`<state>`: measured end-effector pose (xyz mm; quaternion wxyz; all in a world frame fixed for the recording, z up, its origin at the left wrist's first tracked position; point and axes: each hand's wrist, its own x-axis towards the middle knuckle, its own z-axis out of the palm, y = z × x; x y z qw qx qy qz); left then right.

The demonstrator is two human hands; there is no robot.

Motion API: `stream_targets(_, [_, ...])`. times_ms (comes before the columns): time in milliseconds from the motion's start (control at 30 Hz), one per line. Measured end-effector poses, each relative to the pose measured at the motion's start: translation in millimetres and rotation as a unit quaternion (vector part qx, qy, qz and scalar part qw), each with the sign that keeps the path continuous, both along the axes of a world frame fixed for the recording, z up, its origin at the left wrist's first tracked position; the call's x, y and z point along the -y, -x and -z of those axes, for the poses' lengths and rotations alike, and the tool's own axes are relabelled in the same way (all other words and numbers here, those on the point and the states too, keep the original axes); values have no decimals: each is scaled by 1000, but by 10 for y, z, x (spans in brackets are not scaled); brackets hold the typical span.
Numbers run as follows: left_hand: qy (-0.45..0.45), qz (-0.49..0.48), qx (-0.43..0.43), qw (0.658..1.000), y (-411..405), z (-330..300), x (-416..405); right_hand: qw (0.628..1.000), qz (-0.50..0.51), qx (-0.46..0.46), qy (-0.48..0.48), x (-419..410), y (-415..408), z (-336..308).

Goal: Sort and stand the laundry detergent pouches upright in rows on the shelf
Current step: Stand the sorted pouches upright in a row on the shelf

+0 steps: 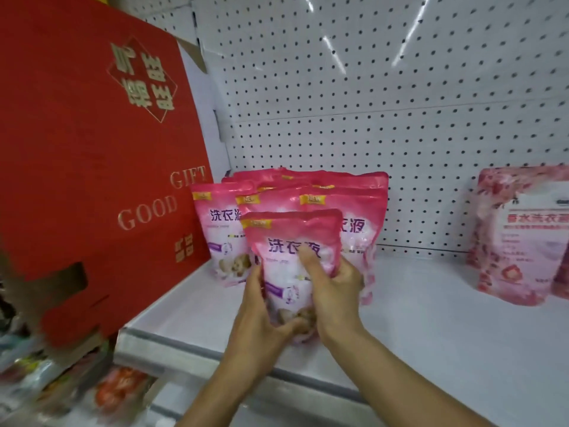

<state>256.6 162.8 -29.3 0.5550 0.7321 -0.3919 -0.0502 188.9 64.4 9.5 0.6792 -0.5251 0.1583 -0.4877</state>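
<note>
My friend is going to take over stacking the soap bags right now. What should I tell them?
Both hands hold one pink pouch upright at the shelf front: left hand round its lower left edge, right hand on its right side, thumb across the front.
Done: several matching pouches stand in rows behind it, beside the red gift box.
Left: set this one down in line. Flowered pouches stand apart on the right.
</note>
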Motion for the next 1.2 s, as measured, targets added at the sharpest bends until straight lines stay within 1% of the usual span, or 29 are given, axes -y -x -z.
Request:
stream_targets(133, [52, -31, -11, 998, -493, -54, -205, 991, -64, -72, 92, -157, -521, -5])
stream_targets(200, [71, -28, -22, 997, -718, -55, -265, 978, -39, -109, 174, -133, -672, -34])
stream_targets(267, [89, -23, -34, 995, -899, -55, -285, 960, -5, -127, 250, -35, -778, -124])
stream_targets(367, [93, 4, -32, 995, -1068, -101, -262, 935, 19, -160, 316, 100, -892, -313])
stream_targets(433, [55, 23, -26, 998, -1121, -110, -255, 931, 35, -179, 316, 148, -948, -399])
stream_targets(467, [16, 17, -2, 1000, -1127, -103, -260, 930, 43, -188, 312, 166, -963, -421])
stream_targets(533, [-61, -21, 72, 995, -1110, -71, -282, 921, 54, -214, 321, 193, -952, -447])
stream_targets(633, [-90, -60, 147, 983, -1106, -53, -277, 898, 69, -261, 348, 186, -922, -555])
stream_targets(700, [-111, -77, 167, 977, -1120, -61, -266, 885, 91, -276, 364, 183, -910, -664])
stream_targets(733, [-120, -83, 164, 976, -1124, -61, -265, 883, 92, -279, 367, 181, -895, -712])
stream_targets(800, [-110, -87, 134, 981, -1102, -49, -257, 886, 69, -271, 371, 170, -840, -751])
stream_targets(867, [-58, -103, 105, 987, -1010, -93, -230, 885, 45, -258, 384, 139, -732, -733])
stream_targets(900, [-30, -127, 123, 984, -975, -141, -208, 885, 35, -251, 389, 115, -666, -711])
stream_targets(967, [11, -174, 216, 961, -960, -275, -166, 891, 20, -242, 383, 75, -519, -675])
stream_targets(1000, [10, -185, 257, 949, -981, -350, -147, 896, 11, -237, 376, 73, -435, -651])
stream_targets(1033, [-12, -192, 272, 943, -1019, -421, -130, 900, 5, -231, 370, 71, -335, -627])
stream_targets(1100, [-52, -194, 248, 948, -1122, -514, -99, 905, -10, -226, 361, 100, -104, -552])
stream_targets(1200, [-45, -203, 221, 953, -1158, -545, -62, 902, -33, -233, 360, 237, 283, -379])
